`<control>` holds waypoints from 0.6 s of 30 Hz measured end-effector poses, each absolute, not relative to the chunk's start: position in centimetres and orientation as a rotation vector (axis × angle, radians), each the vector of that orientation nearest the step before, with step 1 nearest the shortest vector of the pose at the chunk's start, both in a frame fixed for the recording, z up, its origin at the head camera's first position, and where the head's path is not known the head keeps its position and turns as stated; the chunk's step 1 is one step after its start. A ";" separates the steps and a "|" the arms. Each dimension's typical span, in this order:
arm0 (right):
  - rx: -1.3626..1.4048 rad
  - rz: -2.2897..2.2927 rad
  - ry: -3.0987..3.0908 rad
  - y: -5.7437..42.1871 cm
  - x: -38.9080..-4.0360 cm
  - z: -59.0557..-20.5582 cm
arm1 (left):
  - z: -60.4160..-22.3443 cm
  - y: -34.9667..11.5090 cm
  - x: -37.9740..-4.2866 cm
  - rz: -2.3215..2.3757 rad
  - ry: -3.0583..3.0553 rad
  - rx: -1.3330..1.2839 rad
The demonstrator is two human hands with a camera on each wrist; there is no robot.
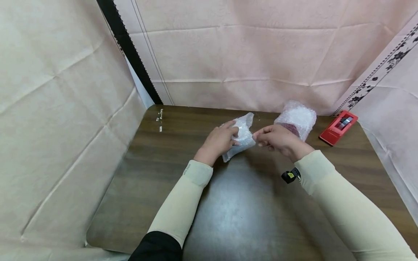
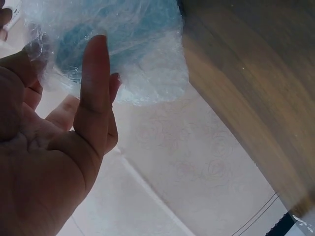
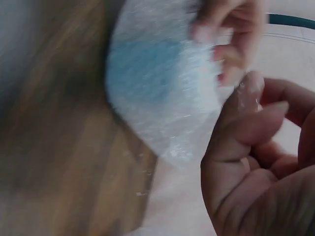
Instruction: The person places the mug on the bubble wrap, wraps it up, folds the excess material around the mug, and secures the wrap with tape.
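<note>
A bubble-wrapped packet [image 1: 244, 132] with something blue inside [image 3: 142, 71] is held over the far middle of the table. My left hand [image 1: 219, 140] grips it by its left side, the thumb [image 2: 96, 69] lying across the wrap and the other fingers partly behind it. At the packet's right edge is my right hand [image 1: 277, 139], its thumb and forefinger brought together. A small shiny piece of clear tape [image 3: 242, 98] shows at those fingertips in the right wrist view.
Behind my right hand sits a second bubble-wrapped bundle [image 1: 298, 117], with something dark red inside. A red tape dispenser [image 1: 339, 127] stands at the table's far right. Small white scraps [image 1: 160, 119] lie at the far left of the wooden table [image 1: 147, 195]. Cloth hangs behind and on both sides.
</note>
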State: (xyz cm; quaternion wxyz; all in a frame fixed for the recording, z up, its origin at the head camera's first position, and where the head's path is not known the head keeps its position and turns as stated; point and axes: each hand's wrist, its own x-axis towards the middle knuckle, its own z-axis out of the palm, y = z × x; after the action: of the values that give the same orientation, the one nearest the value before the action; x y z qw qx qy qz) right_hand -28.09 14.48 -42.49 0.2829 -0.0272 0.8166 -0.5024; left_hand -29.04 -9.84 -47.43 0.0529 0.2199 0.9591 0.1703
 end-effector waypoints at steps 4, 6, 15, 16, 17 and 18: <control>-0.022 -1.427 2.210 13.8 -28.9 -40.6 | -47.4 -9.9 -28.9 0.538 2.928 0.637; 0.017 -1.487 2.202 13.4 -29.4 -39.6 | -47.4 -9.8 -28.8 0.538 2.920 0.618; 0.037 -1.724 2.133 10.3 -32.2 -35.9 | -47.3 -9.9 -28.8 0.494 2.931 0.581; 0.030 -1.712 2.133 9.9 -32.4 -35.7 | -47.3 -9.8 -28.8 0.494 2.937 0.577; 0.024 -1.697 2.135 9.6 -32.6 -35.6 | -47.4 -9.8 -28.8 0.494 2.941 0.575; 0.021 -1.690 2.138 9.4 -32.7 -35.6 | -47.4 -9.7 -28.7 0.498 2.946 0.577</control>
State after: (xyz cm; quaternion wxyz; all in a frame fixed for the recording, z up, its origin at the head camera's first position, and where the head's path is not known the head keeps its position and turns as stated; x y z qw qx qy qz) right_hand -32.71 9.38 -35.61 0.2067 0.0077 0.7676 -0.6066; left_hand -28.74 -9.69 -47.44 0.0493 0.1893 0.9669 0.1636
